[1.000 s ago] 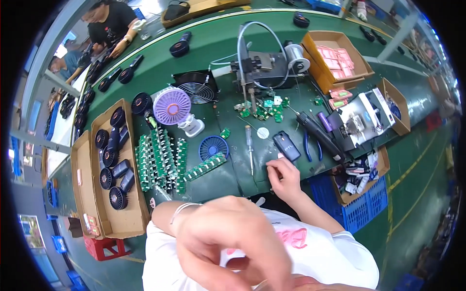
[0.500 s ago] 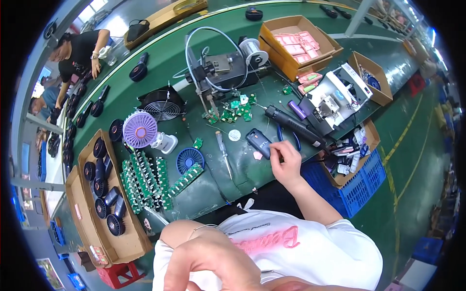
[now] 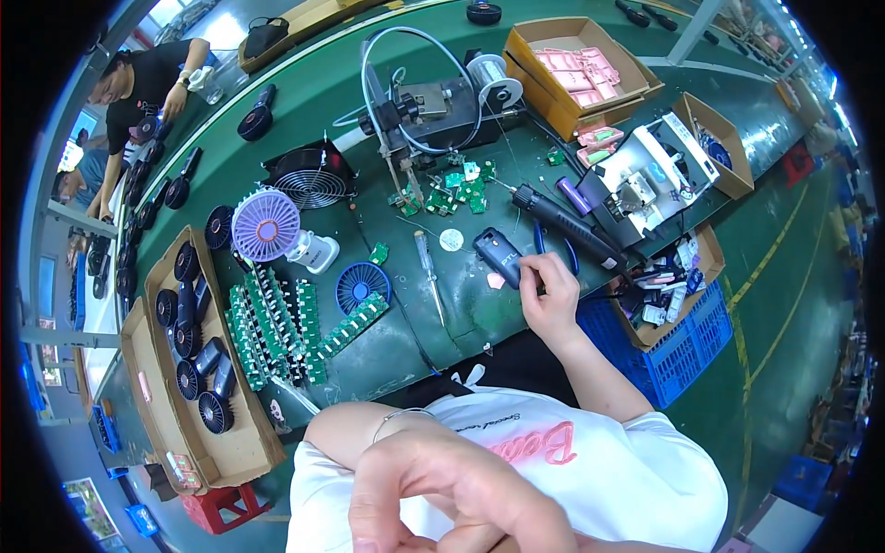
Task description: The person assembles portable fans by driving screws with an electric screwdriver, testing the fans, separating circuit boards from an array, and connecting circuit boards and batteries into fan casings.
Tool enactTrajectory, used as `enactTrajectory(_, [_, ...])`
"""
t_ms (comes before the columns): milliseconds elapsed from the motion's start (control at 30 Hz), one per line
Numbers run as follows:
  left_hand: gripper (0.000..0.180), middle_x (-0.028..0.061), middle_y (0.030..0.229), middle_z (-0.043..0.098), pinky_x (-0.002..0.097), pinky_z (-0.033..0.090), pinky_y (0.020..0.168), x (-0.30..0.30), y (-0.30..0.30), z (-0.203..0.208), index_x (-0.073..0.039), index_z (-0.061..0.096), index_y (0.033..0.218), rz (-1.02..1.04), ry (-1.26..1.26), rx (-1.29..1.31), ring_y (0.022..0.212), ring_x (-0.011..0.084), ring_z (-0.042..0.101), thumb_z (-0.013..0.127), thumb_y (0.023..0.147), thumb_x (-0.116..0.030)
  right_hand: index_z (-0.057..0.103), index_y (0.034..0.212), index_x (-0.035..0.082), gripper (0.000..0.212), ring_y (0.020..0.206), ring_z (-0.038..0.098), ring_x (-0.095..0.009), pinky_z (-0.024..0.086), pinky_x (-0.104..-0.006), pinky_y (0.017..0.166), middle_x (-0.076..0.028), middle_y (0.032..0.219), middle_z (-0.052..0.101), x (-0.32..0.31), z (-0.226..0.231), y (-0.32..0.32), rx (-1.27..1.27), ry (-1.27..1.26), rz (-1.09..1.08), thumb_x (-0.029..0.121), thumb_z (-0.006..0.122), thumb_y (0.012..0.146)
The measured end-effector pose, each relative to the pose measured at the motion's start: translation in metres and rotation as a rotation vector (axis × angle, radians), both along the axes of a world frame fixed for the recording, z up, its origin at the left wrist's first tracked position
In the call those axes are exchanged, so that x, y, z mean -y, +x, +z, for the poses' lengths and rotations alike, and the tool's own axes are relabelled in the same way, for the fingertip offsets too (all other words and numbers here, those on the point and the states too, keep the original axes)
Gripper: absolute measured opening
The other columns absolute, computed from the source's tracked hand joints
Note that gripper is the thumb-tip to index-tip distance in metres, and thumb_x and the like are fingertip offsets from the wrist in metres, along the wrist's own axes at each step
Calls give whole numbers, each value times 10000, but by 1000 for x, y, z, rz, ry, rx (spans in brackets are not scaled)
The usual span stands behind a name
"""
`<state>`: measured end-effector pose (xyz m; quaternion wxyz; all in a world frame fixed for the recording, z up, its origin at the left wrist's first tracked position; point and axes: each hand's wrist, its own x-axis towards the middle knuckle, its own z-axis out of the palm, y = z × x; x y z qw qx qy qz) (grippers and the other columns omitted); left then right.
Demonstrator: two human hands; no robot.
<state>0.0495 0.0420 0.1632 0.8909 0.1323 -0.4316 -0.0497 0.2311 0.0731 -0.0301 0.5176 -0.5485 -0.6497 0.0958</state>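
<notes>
A: Workshop, strip of floor at 3 o'clock, green table (image 3: 470, 332) mid-view, a co-worker (image 3: 152, 83) at 11. Casing's position?

B: Dark blue casing (image 3: 498, 256), lying on the table, at 10 o'clock from the right hand (image 3: 551, 293).

A: Long axis?

B: Roughly 11 to 5, lower end toward that hand.

A: Nearer of the two hands?

B: Right, easily. Fingertips come right up to the casing's edge; touching or a sliver apart, can't tell from where I stand.

A: Its grip?

B: Fingers bent, narrow posture. Whether anything is pinched there, can't tell.

A: Left hand (image 3: 452, 488)?

B: Up off the table, well apart from the casing, fingers curled; contents hidden. Casing sits just past 12 from it.

A: Neighbours?

B: Pink piece (image 3: 496, 279) just beside the casing at 6; screwdriver (image 3: 427, 263) near 9; blue-handled pliers (image 3: 572, 258) near 3.
</notes>
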Motion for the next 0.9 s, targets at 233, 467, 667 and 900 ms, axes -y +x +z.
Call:
enactTrajectory(233, [290, 58, 639, 583, 270, 356, 408, 14, 11, -4, 65, 579, 947, 36, -53, 28, 443, 128, 517, 696, 848, -181, 619, 850, 20, 90, 505, 559, -196, 438, -303, 476, -85, 729, 575, 2, 2, -3, -1, -22, -11, -42, 619, 785])
enactTrajectory(467, [293, 84, 727, 585, 304, 397, 481, 10, 25, 12, 66, 591, 944, 768, 25, -288, 562, 181, 557, 693, 853, -193, 616, 846, 23, 77, 521, 577, -197, 453, -313, 487, -82, 732, 572, 2, 4, -1, 8, -22, -1, -29, 620, 789])
enactTrajectory(667, [376, 220, 947, 683, 325, 510, 606, 9, 41, -6, 110, 657, 1010, 595, 73, -219, 725, 262, 671, 672, 888, -246, 617, 854, 22, 89, 513, 571, -189, 452, -300, 484, -81, 738, 581, 1, 3, 0, 15, -12, -16, -36, 625, 787])
enactTrajectory(900, [317, 235, 921, 688, 384, 540, 681, 9, 47, -2, 111, 664, 989, 677, 97, -70, 791, 344, 689, 607, 931, -195, 620, 933, 24, 156, 620, 606, -207, 479, -311, 544, -102, 887, 577, 1, -1, -2, 13, -53, -46, -2, 647, 782])
